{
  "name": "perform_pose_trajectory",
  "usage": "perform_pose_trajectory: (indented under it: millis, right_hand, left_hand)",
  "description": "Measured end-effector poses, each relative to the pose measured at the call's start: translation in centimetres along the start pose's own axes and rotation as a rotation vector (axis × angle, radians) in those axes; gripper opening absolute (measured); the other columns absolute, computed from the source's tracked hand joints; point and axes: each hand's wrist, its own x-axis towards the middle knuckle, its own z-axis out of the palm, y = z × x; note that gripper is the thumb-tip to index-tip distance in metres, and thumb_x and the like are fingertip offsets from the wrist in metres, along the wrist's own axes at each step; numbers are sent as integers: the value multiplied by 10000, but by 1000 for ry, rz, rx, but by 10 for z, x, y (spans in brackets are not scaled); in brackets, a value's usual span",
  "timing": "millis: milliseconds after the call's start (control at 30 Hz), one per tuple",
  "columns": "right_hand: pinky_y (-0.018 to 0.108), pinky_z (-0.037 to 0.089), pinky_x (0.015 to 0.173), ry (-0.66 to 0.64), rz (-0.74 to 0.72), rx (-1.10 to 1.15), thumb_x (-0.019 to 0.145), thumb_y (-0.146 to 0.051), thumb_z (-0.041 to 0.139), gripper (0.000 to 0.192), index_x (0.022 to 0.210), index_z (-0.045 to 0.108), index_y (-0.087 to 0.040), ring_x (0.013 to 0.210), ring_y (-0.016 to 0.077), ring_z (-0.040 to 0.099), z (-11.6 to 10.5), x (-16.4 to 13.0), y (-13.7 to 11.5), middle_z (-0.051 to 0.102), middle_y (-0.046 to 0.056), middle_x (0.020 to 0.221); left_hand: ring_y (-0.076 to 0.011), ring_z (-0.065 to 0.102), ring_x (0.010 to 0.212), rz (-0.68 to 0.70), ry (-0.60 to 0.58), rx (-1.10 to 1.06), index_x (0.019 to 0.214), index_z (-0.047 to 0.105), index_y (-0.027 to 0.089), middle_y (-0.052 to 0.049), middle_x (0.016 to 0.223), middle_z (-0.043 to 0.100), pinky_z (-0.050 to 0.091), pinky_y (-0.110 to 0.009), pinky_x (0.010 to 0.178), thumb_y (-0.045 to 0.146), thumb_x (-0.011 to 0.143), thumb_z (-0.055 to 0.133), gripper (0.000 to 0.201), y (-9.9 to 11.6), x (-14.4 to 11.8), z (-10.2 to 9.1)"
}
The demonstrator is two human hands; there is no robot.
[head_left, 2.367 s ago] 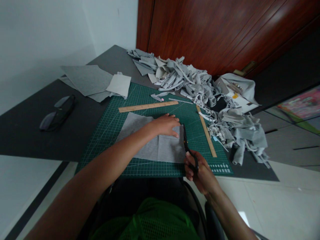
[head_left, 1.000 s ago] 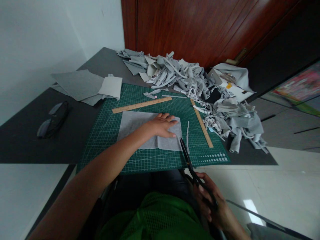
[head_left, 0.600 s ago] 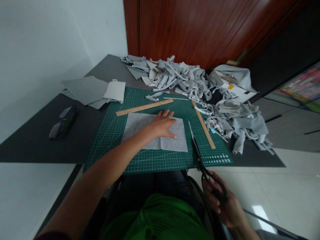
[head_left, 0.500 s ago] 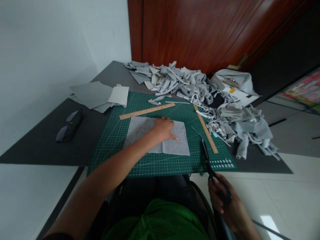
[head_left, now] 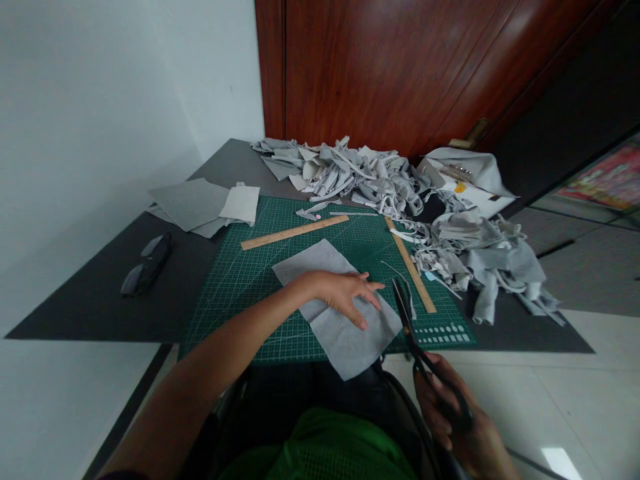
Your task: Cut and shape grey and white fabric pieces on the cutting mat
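Head view puts my left hand (head_left: 347, 295) at frame centre, fingers spread flat on the grey fabric sheet (head_left: 336, 308), which lies skewed on the green cutting mat (head_left: 235, 280), its lower corner hanging past the near edge. My right hand (head_left: 453, 417), lower right, grips black scissors (head_left: 411, 327) whose blades point up beside the sheet. Further right sit a wooden ruler (head_left: 411, 272) and heaped grey scraps (head_left: 470, 250).

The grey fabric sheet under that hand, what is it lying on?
The grey fabric sheet lies on a green cutting mat, its near corner hanging past the mat's edge. The left hand presses it flat. The mat's grid beneath it is covered.
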Motion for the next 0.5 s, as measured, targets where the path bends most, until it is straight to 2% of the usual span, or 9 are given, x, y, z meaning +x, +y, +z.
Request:
perform_pose_trajectory:
  millis: [67, 133, 200, 233, 300, 367, 433, 500]
  right_hand:
    - [121, 262, 311, -25, 33, -11, 749, -559, 884, 602, 1197, 603, -271, 381, 34, 325, -2, -1, 7, 486, -88, 631]
    - [114, 271, 315, -54, 75, -33, 775, -561, 869, 591, 1207, 595, -265, 378, 22, 321, -1, -4, 10, 489, -93, 640]
    - [109, 278, 321, -61, 106, -58, 793, -571, 858, 576, 1198, 595, -258, 378, 14, 320, 3, -8, 9, 480, -100, 639]
    - [108, 279, 321, -56, 117, -68, 787, -579, 862, 580, 1188, 594, -255, 377, 12, 319, 6, -10, 9, 473, -105, 633]
    - [107, 285, 324, -39, 127, -83, 770, -591, 874, 605, 1184, 587, -256, 378, 11, 322, 12, -12, 8, 472, -110, 629]
    - [110, 290, 327, -31, 125, -88, 768, -591, 875, 621, 1200, 571, -264, 382, 15, 330, 16, -12, 8, 492, -109, 637]
    - [112, 291, 332, -31, 125, -81, 776, -591, 869, 630, 1220, 555, -273, 389, 21, 342, 20, -10, 9, 514, -105, 651]
    - [119, 296, 334, -46, 145, -63, 762, -600, 874, 658, 1232, 544, -278, 396, 31, 354, 24, -7, 10, 515, -106, 651]
  left_hand:
    - [-303, 285, 1590, -85, 183, 10, 1454, 606, 270, -71, 1700, 375, 322, -423, 1234, 610, 892, 690, 662, 1, -4, -6]
    - [-363, 439, 1481, -334, 399, 157, 1348, 674, 167, -178, 1539, 548, 389, -467, 1170, 605, 897, 687, 629, 3, -8, -11]
    - [-412, 543, 1341, -585, 483, 301, 1204, 736, 114, -220, 1347, 660, 438, -517, 1091, 588, 891, 697, 569, 7, -10, -13]
    - [-418, 575, 1286, -665, 476, 328, 1163, 749, 105, -225, 1287, 683, 460, -521, 1054, 602, 886, 696, 572, 9, -10, -13]
    - [-415, 609, 1232, -729, 413, 289, 1177, 750, 102, -229, 1269, 691, 494, -500, 1007, 710, 856, 668, 691, 14, -9, -11]
    - [-454, 554, 1319, -759, 333, 225, 1319, 693, 106, -255, 1409, 621, 481, -520, 1045, 843, 757, 663, 927, 19, -7, -7]
    - [-517, 359, 1483, -789, 243, 208, 1528, 523, 118, -275, 1619, 419, 384, -604, 1149, 867, 646, 734, 1176, 20, -5, -4]
    - [-514, 138, 1579, -778, 174, 216, 1659, 297, 154, -229, 1739, 193, 239, -661, 1229, 805, 595, 813, 1350, 15, -6, -4]
